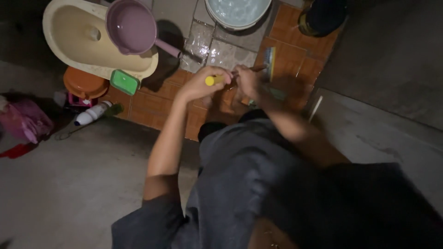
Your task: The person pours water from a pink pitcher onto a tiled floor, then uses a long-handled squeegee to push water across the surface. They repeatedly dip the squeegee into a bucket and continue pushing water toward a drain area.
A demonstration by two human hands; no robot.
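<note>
Both hands meet over the orange floor tiles point(147, 108), just in front of the person's knees. The left hand point(205, 82) is clenched around a stick-like handle point(213, 80) with a yellow end; that end pokes out of the fist toward the squat toilet pan point(74, 39). The right hand point(248, 79) is closed on the same handle a little further along, on the side away from the pan. The handle runs on from the right hand to a brush head point(269, 61) with pale blue and yellow bristles, which stands on the tiles beyond the fingers. The motion blur hides how the fingers wrap.

Taking the cream squat toilet pan as the landmark: a purple dipper point(133, 26) with a long handle lies across its near rim, the handle pointing toward the hands. A green soap box point(124, 82) sits just against the pan's edge, on the side facing the person. An orange bowl point(84, 83) lies beside that, touching the pan's lower corner. A white bottle point(91, 114) lies on its side on the grey floor point(69, 184), a little further from the pan. A pink bag point(24, 120) lies well apart from the pan, beyond the bottle. A pale blue basin point(237, 11) of water stands on the far side of the dipper from the pan.
</note>
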